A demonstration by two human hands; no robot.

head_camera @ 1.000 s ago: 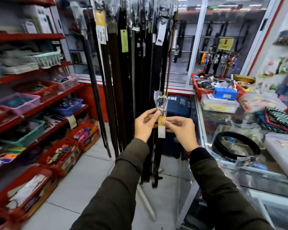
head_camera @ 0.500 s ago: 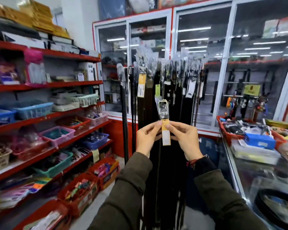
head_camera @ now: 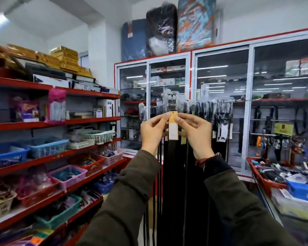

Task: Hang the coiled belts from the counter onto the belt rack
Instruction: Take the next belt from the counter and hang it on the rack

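Note:
I hold a black belt [head_camera: 172,157] upright in front of me, its silver buckle [head_camera: 172,102] in clear wrap at the top and a yellow-and-white tag [head_camera: 173,127] below it. My left hand [head_camera: 152,132] and my right hand [head_camera: 196,132] pinch the belt from either side just under the buckle. The strap hangs straight down between my forearms. Right behind it is the belt rack [head_camera: 204,105], where several black belts hang in a row by their wrapped buckles. The buckle I hold is level with the rack's top. Whether it touches the rack I cannot tell.
Red shelves [head_camera: 52,157] with plastic baskets line the left side. Glass cabinets [head_camera: 220,107] stand behind the rack. The glass counter's edge [head_camera: 267,197] is at the lower right, with a red tray [head_camera: 261,180] and a blue box [head_camera: 302,190] of goods on it.
Both hands have lifted the belt from waist height up to the rack's top. My view has tilted upward, so the counter and its coiled belt have dropped out of sight.

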